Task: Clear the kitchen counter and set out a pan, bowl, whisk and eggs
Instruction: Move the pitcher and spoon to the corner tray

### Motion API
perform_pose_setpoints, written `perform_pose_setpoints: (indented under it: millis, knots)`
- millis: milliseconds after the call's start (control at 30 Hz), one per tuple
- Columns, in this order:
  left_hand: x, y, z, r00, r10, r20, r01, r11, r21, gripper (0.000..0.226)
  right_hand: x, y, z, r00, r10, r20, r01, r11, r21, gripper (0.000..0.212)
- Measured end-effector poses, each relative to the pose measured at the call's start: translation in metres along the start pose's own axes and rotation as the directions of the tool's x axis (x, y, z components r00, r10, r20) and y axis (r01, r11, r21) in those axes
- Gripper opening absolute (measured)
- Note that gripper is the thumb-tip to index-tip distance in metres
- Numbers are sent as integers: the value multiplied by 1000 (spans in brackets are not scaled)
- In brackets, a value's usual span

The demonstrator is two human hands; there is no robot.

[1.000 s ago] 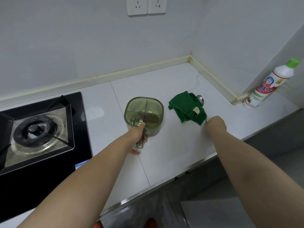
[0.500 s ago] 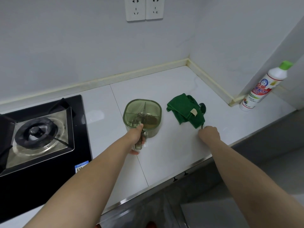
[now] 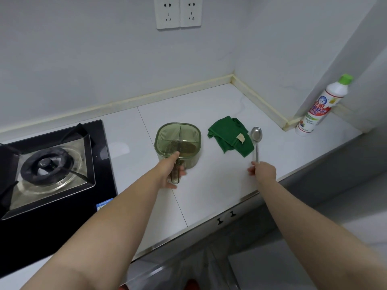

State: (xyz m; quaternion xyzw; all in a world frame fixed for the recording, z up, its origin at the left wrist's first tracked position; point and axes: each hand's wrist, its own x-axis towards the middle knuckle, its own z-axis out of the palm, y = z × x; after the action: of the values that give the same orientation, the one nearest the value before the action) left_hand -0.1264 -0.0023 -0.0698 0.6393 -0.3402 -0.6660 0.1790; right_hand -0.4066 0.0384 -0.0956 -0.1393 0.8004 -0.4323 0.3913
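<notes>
Counter (image 3: 209, 185) — white slabs, cornered by grey walls (image 3: 83, 59), stove (image 3: 48, 166) left.

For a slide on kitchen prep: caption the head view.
Left hand grips the container by its handle; right hand holds a spoon beside the cloth.

The handle of the translucent green plastic container (image 3: 178, 141) is mostly covered by the left hand (image 3: 170, 170) that grips it, and what lies in its compartments shows only as a murky brown smear through the lid. The near end of the steel spoon (image 3: 256, 141) disappears inside the right hand (image 3: 264, 171) that holds it — how the fingers lie round it cannot be told. The black glass gas hob (image 3: 41, 237) is cut by the left edge, the pair of white wall sockets (image 3: 179, 12) by the top. Print on the white plastic bottle with a green cap (image 3: 320, 107) and on the small blue sticker (image 3: 104, 203) is too small to read. A red thing (image 3: 191, 284) at the bottom edge is cut off — unidentifiable.
</notes>
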Motion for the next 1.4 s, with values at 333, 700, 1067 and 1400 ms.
perform_pose_setpoints:
  millis: [333, 700, 1067, 1400]
  knots:
    - [-26, 0, -13, 998, 63, 13, -56, 947, -316, 36, -80, -23, 46, 926, -240, 292, 250, 968, 2, 23]
    - [-90, -8, -78, 984, 136, -118, -166, 936, -310, 33, -163, -52, 112, 760, -339, 554, 471, 876, -109, 17]
    - [-203, -68, -238, 925, 200, -324, -305, 898, -317, 37, -333, -46, 204, 557, -415, 720, 633, 773, -44, 15]
    - [-348, -195, -409, 806, 159, -570, -419, 834, -361, 38, -556, 17, 320, 286, -371, 883, 757, 653, 29, 22]
